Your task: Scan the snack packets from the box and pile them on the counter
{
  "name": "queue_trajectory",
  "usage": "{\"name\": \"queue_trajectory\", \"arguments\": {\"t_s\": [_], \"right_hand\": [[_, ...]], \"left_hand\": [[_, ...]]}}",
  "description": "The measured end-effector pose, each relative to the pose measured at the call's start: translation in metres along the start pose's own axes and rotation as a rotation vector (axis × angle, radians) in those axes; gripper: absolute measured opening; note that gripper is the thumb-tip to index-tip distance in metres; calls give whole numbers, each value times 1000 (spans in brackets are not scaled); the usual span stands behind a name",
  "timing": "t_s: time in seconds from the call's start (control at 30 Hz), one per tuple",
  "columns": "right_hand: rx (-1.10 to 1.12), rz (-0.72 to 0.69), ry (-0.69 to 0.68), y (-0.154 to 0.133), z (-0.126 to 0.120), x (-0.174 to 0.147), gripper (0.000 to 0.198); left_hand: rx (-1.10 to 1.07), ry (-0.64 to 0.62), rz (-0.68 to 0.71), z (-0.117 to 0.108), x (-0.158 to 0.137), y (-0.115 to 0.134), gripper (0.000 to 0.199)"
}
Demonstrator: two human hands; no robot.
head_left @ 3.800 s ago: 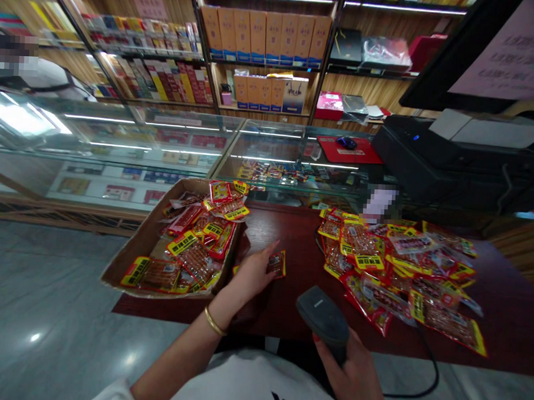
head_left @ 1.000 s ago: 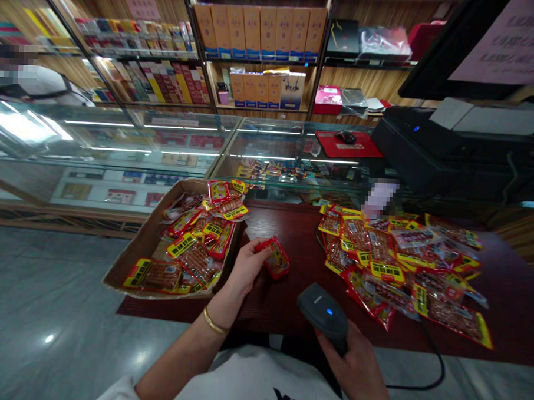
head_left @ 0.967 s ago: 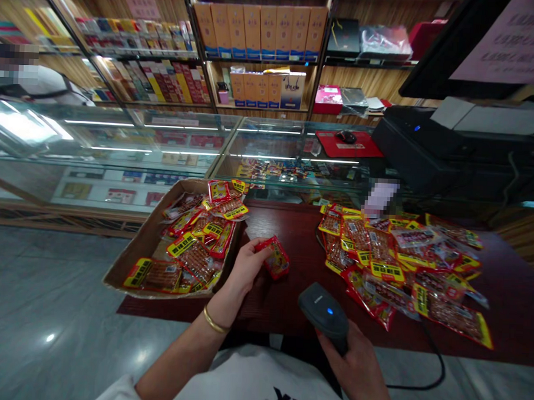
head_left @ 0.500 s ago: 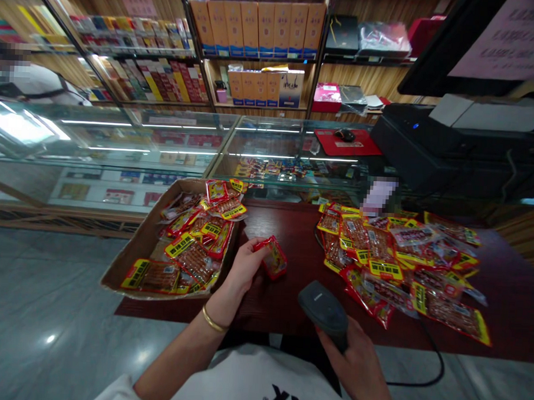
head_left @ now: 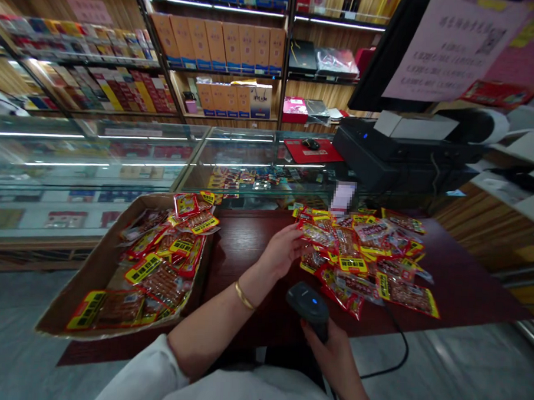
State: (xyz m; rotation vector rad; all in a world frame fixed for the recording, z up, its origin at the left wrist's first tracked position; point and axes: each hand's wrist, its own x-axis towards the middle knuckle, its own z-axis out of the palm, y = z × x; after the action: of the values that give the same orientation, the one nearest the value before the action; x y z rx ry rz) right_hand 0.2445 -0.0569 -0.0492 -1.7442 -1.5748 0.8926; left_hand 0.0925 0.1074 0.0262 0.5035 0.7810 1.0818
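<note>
My left hand point(head_left: 282, 252) has reached over to the pile of snack packets point(head_left: 391, 255) on the right. Its fingers are closed on the left edge of a red-edged snack packet point(head_left: 319, 235), which is over the pile's left side; whether it rests on the pile I cannot tell. Around the handle of a dark barcode scanner point(head_left: 308, 305) my right hand point(head_left: 333, 351) is wrapped, low in front of me. The scanner shows a small blue light. To the left, an open cardboard box point(head_left: 80, 274) holds several red and yellow snack packets point(head_left: 161, 278).
Behind the brown table point(head_left: 233, 251) runs a glass display counter point(head_left: 157, 174). A phone point(head_left: 343, 197) stands at the pile's back edge. A black printer-like machine point(head_left: 361, 157) and a monitor point(head_left: 374, 63) are at the right. The scanner's cable point(head_left: 396, 368) hangs past the table's front edge.
My left hand has carried a packet from beside the box rightward to the pile. The scanner stays in my right hand, its light now blue. My view has turned to the right.
</note>
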Motion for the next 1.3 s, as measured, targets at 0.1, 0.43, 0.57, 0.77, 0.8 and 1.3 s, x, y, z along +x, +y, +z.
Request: {"name": "queue_trajectory", "arguments": {"t_s": [0.1, 0.43, 0.57, 0.77, 0.8, 1.3], "right_hand": [[13, 1, 5, 4, 2, -1, 39], [-116, 112, -12, 45, 11, 8, 50], [-58, 167, -23, 38, 8, 9, 45], [-31, 86, 2, 25, 6, 7, 37], [-31, 81, 5, 25, 7, 7, 37], [39, 137, -40, 51, 12, 14, 53]], "left_hand": [[81, -58, 17, 23, 4, -1, 42], [886, 401, 624, -98, -104, 81, 23], [1516, 652, 504, -179, -131, 154, 32], [2096, 713, -66, -233, -133, 190, 34], [2113, 707, -79, -233, -132, 189, 34], [1587, 1003, 474, -171, -184, 176, 39]]}}
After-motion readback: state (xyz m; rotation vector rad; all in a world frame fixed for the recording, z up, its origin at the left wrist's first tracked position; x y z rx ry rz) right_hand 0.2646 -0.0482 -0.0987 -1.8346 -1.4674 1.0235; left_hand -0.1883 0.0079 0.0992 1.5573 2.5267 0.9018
